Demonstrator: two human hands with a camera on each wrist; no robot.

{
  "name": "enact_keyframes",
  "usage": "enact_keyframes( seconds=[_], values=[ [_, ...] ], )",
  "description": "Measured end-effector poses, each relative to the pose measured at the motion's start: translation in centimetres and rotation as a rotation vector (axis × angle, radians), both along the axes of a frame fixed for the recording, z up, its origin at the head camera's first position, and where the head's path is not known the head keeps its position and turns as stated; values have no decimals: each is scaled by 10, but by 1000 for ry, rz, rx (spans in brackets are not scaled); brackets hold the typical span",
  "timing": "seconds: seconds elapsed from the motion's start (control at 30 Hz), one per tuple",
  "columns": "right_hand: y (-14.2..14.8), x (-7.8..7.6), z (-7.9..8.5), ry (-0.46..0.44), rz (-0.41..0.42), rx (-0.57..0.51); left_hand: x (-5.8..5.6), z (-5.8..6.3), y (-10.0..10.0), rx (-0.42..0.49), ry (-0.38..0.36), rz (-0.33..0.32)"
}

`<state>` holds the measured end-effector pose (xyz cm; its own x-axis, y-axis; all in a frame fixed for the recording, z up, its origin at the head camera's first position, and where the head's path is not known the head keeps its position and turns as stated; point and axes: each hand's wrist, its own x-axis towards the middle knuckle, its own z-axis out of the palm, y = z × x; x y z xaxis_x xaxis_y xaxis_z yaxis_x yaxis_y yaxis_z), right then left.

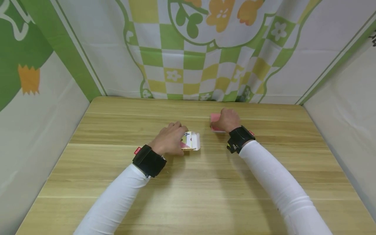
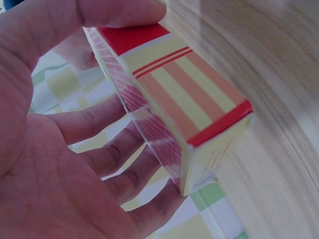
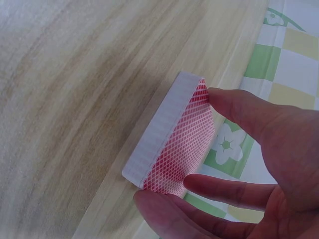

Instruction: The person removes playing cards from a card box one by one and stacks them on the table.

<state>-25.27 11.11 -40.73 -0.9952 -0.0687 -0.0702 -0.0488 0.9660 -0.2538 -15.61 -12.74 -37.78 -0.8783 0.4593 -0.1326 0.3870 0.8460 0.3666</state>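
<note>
Sleeves: both white; the left sleeve (image 1: 116,197) slants in from the table's near edge, left of the middle, and the right sleeve (image 1: 277,176) from the near edge toward the right corner, both converging toward the far edge.
Bands: black; the left band (image 1: 149,161) and the right band (image 1: 241,139) wrap the wrists, each with a small red tag.
Left hand: back up, wrist fairly straight, pointing toward the far edge and slightly right; it holds the box, thumb (image 2: 124,12) along one narrow side, the four fingers apart, their tips along the opposite side.
Box: the card box (image 1: 187,140) sits near the middle of the table between its left and right edges, its white flap (image 1: 196,141) out toward the right edge; whether it touches the wood I cannot tell.
Right hand: reaching farther than the left hand (image 1: 168,139); the right hand (image 1: 230,120) arches over the deck with a narrow grip, thumb at one end, fingertips at the other.
Deck: the red-backed deck (image 1: 215,118) is right of the box and nearer the far edge, white card edges squared.
Table: pale wood table (image 1: 205,205), rounded far corners.
Curtain: green, yellow and white checked curtain (image 1: 173,60) beyond the far edge.
</note>
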Motion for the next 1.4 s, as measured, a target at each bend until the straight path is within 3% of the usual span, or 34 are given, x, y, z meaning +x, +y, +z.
enact_keyframes(
  seconds=[0.57,0.83,0.93,1.03,1.13,1.2,1.4],
  values=[
    [4,6,-2,-32,-1,-7,4,-1,3,-5,-16,-4],
    [4,8,10,0,4,-18,0,1,4,-13,-7,-2],
    [1,16,18,60,69,-86,-1,2,5,-18,-1,0],
    [-5,27,24,93,206,-258,-3,4,5,-16,6,4],
    [-11,41,27,66,359,-459,-5,5,5,-14,15,8],
    [-15,50,26,39,444,-537,-6,6,6,-11,22,5],
    [-19,67,20,-81,502,-557,-6,8,9,-4,45,-16]
  ],
)
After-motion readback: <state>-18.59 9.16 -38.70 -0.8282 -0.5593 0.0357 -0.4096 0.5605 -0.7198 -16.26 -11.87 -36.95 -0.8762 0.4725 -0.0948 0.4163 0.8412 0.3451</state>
